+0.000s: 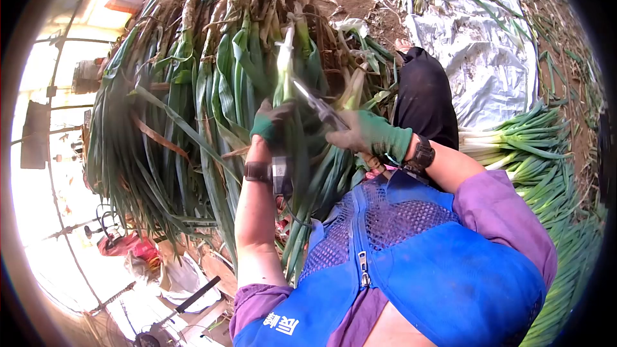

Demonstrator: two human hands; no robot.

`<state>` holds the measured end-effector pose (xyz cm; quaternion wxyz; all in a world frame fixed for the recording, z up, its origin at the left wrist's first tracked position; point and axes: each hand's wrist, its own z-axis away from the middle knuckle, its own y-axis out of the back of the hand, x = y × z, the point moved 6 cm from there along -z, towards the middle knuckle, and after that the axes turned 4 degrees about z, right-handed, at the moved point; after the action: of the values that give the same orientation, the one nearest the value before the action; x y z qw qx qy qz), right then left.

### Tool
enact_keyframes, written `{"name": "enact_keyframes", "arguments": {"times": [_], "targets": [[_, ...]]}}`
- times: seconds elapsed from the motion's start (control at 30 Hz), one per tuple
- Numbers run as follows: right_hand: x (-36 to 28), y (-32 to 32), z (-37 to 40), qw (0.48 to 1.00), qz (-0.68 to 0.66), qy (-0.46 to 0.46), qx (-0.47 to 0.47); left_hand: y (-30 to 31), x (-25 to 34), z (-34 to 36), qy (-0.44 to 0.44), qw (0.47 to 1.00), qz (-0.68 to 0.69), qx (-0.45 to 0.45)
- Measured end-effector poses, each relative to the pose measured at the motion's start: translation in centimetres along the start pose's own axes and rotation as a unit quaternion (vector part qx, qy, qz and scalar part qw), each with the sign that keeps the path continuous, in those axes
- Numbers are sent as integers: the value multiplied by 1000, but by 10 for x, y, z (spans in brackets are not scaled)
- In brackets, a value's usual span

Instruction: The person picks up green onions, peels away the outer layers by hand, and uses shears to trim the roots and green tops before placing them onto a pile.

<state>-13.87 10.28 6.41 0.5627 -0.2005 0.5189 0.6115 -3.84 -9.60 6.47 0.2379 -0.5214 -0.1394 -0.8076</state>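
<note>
While the left hand (pixel 273 125) grips a green onion (pixel 285 58), the right hand (pixel 369 135) — gloved (green) — clasps a knife (pixel 319 108) just beside it.

The left hand (pixel 273 122) and the right hand (pixel 369 135) wear green knit gloves (pixel 392 143). A black wristwatch (pixel 421 155) sits on the right wrist and a dark band (pixel 257 171) on the left. Purple sleeves (pixel 508 212) are pushed up the arms. A bright blue vest (pixel 450 276) has a mesh panel (pixel 392 218), a front zip (pixel 364 263) and white lettering (pixel 283 324) low on the left. The trousers (pixel 421 96) are black.
</note>
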Motion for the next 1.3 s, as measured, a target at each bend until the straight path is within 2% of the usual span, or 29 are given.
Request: {"name": "enact_keyframes", "arguments": {"times": [0.03, 0.1, 0.13, 0.2, 0.23, 0.3, 0.4, 0.5, 0.63, 0.7, 0.73, 0.8, 0.83, 0.9, 0.97, 1.0, 1.03, 1.1, 1.17, 1.2, 1.23, 1.3], "targets": [[-4, 5, 3, 1000, -8, -8, 0, -6, 7, 4, -17, 998, -48, -24], [-7, 15, -13, 1000, -27, -9, -4, 34, -47, -28, 4, 999, -23, -33], [3, 14, -32, 999, -32, -13, 3, 31, -49, -20, 82, 994, 63, -44], [-1, 26, -49, 999, -33, -15, 21, 30, -54, -3, 115, 990, 72, -23], [7, 21, -66, 995, -83, -56, -1, 23, -48, 9, 132, 988, 77, -12], [8, 28, -92, 999, -14, -25, 29, 7, -33, 35, 126, 992, -5, 19], [12, 21, -100, 999, 7, 9, 52, 2, -23, 45, 125, 992, 6, 2], [1, 29, -91, 998, 42, 36, 12, -8, -14, 53, 134, 991, 9, 0], [18, 30, -94, 999, 11, -16, 37, -11, -11, 57, 142, 990, 3, -10], [16, 33, -85, 999, 4, -12, 39, -17, 8, 68, 111, 993, 0, 27], [17, 43, -82, 995, -49, -30, 79, -21, 22, 74, 94, 995, -1, 45], [26, 54, -74, 974, -153, -70, 150, -26, 38, 86, 32, 999, -27, 24], [33, 58, -72, 958, -244, -83, 128, -29, 47, 93, 3, 999, -38, 16], [27, 79, -59, 935, -304, 10, 185, -38, 65, 98, -46, 997, -55, -18], [45, 92, -62, 918, -303, 7, 257, -50, 71, 86, -73, 996, -54, -28], [56, 99, -63, 907, -300, 7, 294, -52, 64, 73, -59, 996, -61, -22], [67, 101, -65, 905, -303, 20, 296, -56, 57, 56, -67, 993, -83, -43], [86, 100, -70, 908, -296, 33, 295, -48, 7, 11, -45, 987, -151, -18], [97, 99, -72, 917, -274, 31, 288, -44, -37, -11, 122, 947, -298, -12], [86, 93, -61, 908, -326, 69, 254, -34, -66, -23, 119, 936, -329, -25], [88, 85, -62, 899, -362, 60, 239, -26, -88, -33, 117, 925, -359, -38], [86, 74, -60, 866, -459, 42, 194, -37, -76, -34, 122, 863, -490, -27]]}}
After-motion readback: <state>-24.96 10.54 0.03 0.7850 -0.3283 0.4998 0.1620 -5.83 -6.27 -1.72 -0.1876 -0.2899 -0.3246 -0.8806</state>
